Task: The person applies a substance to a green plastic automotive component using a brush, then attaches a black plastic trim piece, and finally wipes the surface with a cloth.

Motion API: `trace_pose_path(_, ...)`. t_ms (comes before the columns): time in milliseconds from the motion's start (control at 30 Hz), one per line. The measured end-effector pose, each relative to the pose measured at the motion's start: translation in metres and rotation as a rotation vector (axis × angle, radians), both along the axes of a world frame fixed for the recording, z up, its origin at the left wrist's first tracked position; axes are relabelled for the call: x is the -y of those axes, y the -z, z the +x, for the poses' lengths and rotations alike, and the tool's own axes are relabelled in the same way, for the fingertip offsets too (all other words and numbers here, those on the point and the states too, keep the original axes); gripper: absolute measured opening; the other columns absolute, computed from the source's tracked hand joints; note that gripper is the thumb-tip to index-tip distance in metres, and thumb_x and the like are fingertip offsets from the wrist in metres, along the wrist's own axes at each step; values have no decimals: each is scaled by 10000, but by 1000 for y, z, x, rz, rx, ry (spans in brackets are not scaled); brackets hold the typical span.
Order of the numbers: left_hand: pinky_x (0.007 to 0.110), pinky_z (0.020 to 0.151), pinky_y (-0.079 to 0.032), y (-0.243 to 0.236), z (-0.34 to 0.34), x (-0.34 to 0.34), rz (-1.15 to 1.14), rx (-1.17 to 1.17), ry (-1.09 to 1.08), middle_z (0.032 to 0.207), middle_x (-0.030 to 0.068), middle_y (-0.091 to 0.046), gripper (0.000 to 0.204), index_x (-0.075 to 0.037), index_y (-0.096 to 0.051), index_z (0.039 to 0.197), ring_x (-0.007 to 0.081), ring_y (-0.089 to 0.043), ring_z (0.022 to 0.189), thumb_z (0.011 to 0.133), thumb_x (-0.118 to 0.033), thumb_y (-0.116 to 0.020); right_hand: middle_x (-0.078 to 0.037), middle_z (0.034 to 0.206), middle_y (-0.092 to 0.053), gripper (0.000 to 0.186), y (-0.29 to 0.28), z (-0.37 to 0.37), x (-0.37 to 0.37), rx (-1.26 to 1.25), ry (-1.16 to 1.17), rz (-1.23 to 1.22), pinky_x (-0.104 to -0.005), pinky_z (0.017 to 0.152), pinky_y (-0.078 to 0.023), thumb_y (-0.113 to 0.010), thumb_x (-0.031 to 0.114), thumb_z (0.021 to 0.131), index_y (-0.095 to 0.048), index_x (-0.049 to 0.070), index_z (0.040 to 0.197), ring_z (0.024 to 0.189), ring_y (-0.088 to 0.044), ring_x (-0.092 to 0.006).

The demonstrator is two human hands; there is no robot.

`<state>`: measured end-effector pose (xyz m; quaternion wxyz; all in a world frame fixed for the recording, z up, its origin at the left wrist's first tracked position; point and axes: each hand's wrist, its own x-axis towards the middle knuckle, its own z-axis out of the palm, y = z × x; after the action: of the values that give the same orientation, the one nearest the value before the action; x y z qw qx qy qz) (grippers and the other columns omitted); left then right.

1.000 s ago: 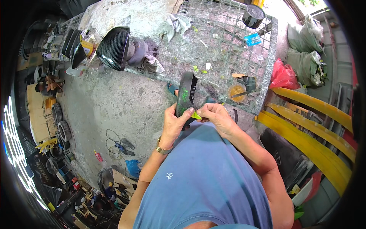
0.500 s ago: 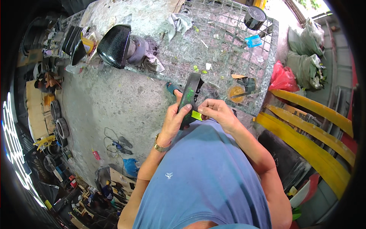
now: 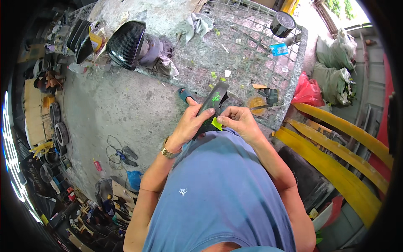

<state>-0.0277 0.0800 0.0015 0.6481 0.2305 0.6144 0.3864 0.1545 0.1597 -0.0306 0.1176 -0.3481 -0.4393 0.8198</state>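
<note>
My left hand [image 3: 191, 124] is wrapped round a long dark plastic part [image 3: 208, 103] with bright green scrawled marks, its thumb lying across the face. The part is tilted, its upper end pointing away and to the right. In my right hand [image 3: 238, 124], thumb and fingers pinch a small yellow-green piece [image 3: 217, 124] that looks like a sheet or tape, against the part's lower right side. Whether that piece is stuck to the part I cannot tell. The lower end of the part is partly hidden by my left hand.
A worktable [image 3: 197, 54] ahead carries a glossy black carbon-patterned cover [image 3: 126, 45], a grey rag [image 3: 197, 25], a dark can [image 3: 282, 24], a blue card [image 3: 279, 49] and a tub of amber material [image 3: 256, 105]. Yellow curved panels [image 3: 327, 168] lean at right. Cables [image 3: 113, 151] lie on the floor.
The dark part has tilted further to the right and turned in my left hand. My right hand still pinches the yellow-green piece, which now appears more bent.
</note>
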Motion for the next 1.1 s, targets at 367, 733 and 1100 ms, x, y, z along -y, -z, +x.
trace_pose_path(367,221,388,-390,5,-4,-5,4,-51,49,662,-6,-567,325,-20,-609,925,60,-508,491,948,-342,-574,-28,768,-631,186,1,-3,-1,-34,52,-11,-232,656,-470,-713,168,867,-645,-5,849,709,-580,-83)
trace_pose_path(733,221,383,-392,2,-4,-9,-10,-31,80,640,-13,-551,320,-30,-607,927,58,-492,460,947,-348,-574,-29,788,-638,179,3,-1,4,-9,65,74,-225,663,-460,-714,157,870,-633,-2,851,724,-569,-69)
trace_pose_path(1100,218,377,-387,2,-11,-14,-18,39,68,639,-16,-551,287,-47,-590,915,59,-485,440,954,-330,-561,-10,806,-636,127,10,-8,12,-11,164,114,-205,678,-479,-697,96,884,-608,5,881,749,-581,-49)
